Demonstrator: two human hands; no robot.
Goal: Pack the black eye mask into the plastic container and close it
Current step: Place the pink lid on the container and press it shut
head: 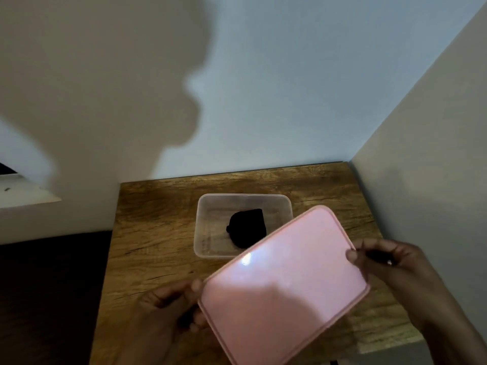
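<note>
A clear plastic container [208, 225] stands open on the wooden table. The black eye mask [246, 227] lies folded inside it, partly hidden by the lid. I hold the pink lid [284, 288] in the air, tilted, in front of and over the container's near right corner. My left hand [171, 309] grips the lid's left edge. My right hand [387, 262] pinches its right edge with thumb on top.
The small wooden table [158, 233] fits into a corner, with a pale wall behind and a white wall [421, 154] close on the right. A dark surface [52, 285] lies left of the table. A white ledge [26, 196] juts out at far left.
</note>
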